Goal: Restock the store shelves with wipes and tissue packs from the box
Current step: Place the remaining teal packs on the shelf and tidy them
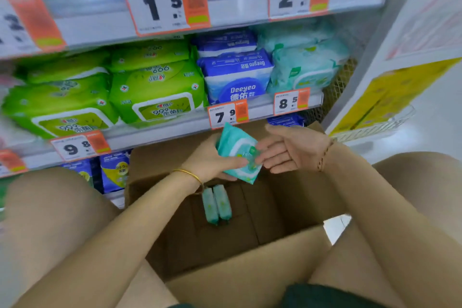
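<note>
My left hand (212, 157) grips a small teal wipes pack (237, 150) above the open cardboard box (250, 255). To its right my right hand (292, 150) is open, fingers spread, its fingertips touching the pack's right edge. Two more teal packs (217, 204) stand on edge at the bottom of the box. On the shelf above sit matching teal packs (305, 65) at the right, blue Deeyeo packs (235, 72) in the middle and green wipes packs (120, 90) to the left.
Price tags (228, 114) hang on the shelf rail (160, 132) just above the box. A lower shelf holds blue packs (113, 172). A wire basket with a yellow sign (385, 100) stands at the right. My knees flank the box.
</note>
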The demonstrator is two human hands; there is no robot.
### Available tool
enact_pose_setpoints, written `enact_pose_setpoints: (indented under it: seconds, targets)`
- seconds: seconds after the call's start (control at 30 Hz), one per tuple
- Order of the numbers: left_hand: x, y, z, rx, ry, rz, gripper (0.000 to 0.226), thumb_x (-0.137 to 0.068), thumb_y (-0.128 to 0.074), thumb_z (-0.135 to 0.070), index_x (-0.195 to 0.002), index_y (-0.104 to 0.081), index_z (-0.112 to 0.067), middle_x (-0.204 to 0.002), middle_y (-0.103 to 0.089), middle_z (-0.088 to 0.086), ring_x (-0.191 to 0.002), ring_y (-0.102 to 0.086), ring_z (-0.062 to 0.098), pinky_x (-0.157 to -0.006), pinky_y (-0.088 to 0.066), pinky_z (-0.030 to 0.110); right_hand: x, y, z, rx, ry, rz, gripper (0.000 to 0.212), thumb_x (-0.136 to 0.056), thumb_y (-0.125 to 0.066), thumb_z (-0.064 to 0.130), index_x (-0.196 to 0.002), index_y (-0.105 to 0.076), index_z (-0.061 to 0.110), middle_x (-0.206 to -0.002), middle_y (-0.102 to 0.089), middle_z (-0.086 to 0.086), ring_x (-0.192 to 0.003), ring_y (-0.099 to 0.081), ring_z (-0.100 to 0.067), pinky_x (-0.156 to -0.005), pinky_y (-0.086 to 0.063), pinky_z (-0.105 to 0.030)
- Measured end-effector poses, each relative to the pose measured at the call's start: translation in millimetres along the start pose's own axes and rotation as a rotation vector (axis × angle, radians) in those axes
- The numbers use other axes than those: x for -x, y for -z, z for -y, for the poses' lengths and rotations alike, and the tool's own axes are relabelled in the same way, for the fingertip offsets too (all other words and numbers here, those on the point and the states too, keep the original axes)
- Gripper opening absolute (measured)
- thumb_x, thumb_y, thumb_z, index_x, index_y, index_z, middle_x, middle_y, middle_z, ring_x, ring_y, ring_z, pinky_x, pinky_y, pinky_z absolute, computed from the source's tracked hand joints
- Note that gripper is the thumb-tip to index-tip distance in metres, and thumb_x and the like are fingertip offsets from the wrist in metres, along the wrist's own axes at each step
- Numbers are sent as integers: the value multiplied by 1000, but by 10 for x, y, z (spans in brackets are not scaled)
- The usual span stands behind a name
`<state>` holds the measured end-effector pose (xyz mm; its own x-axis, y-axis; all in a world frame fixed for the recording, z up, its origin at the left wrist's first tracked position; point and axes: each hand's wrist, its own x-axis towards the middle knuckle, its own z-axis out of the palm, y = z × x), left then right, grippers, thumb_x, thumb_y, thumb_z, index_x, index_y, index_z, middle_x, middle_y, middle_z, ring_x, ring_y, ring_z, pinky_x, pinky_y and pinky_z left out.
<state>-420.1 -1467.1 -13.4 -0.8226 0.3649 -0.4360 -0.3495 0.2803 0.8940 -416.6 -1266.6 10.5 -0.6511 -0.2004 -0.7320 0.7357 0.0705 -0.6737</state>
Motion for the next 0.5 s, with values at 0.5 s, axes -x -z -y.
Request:
enact_pose_setpoints:
  seconds: [0.5]
  targets:
    - [414, 129, -1269, 480, -244, 104, 40, -69, -62, -26, -107, -61, -15, -97, -74, 5, -87, -72, 23, -72, -60, 44, 896, -10, 741, 108, 645, -8, 43, -69, -67, 20, -111, -58, 17, -104, -70, -2, -92, -68, -21, -77, -59, -43]
